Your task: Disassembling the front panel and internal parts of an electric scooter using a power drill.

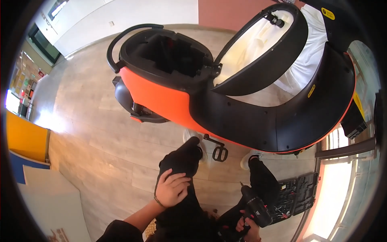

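Observation:
My left hand (172, 190) lies flat on my left thigh, its fingers stretched out and nothing in it. Down at the lower right, my right hand (249, 230) is wrapped round the grip of a black cordless drill (258, 209), whose bit points up and away from me. In front of my knees stands an orange and black electric scooter (155, 89). Its seat (266, 66) is tipped up on a hinge, showing the pale underside. Beneath, the storage well (171, 54) is exposed, dark inside. A pedal (219, 153) sticks out from the scooter's near side.
An opened black tool case (296, 195) with several small tools lies on the floor beside my right leg. White cloth or plastic sheeting (306, 60) hangs behind the seat. Yellow and blue panels (26, 139) stand at the left. Bright glazing (336, 189) borders the right side.

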`<state>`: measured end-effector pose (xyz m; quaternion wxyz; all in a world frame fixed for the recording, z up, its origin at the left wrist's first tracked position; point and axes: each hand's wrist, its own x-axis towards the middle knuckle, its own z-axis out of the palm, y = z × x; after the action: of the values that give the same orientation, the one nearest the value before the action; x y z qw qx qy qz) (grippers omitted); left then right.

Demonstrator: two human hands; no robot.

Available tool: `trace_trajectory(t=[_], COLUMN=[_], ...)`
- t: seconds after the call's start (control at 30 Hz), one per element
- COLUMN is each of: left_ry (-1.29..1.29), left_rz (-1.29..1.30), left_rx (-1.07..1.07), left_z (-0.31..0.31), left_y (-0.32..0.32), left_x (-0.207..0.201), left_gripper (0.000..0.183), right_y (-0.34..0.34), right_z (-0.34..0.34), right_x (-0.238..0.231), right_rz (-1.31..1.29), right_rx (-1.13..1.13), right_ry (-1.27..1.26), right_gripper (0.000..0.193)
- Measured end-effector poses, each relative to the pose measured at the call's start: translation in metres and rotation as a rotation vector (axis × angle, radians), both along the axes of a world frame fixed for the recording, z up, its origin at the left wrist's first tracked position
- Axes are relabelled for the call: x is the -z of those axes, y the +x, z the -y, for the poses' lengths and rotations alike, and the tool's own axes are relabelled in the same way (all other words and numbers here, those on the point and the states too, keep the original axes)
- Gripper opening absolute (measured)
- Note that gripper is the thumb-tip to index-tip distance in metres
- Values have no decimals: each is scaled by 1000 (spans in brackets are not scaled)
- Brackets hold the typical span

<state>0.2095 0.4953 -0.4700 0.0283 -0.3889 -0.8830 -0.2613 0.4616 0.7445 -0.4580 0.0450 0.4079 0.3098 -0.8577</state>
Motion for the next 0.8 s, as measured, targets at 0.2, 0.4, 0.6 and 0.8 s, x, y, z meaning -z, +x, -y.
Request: trace_trajectory(t=[0.2, 0.4, 0.6, 0.8], left_ry=[-2, 198, 22, -334], left_rz=[5, -67, -570, -602], left_rx=[-19, -73, -95, 87], left_z=[13, -5, -42, -45], left_y=[2, -114, -268, -302], left_x=[3, -30, -94, -94], left_gripper=[14, 29, 41, 48], right_y=[-22, -29, -32, -29], right_z=[0, -4, -24, -23], right_x=[-10, -13, -15, -3], right_rz=[35, 143, 159, 135], right_rx=[-42, 4, 45, 91], right_ry=[3, 17, -24, 12], right_gripper=[29, 21, 34, 42])
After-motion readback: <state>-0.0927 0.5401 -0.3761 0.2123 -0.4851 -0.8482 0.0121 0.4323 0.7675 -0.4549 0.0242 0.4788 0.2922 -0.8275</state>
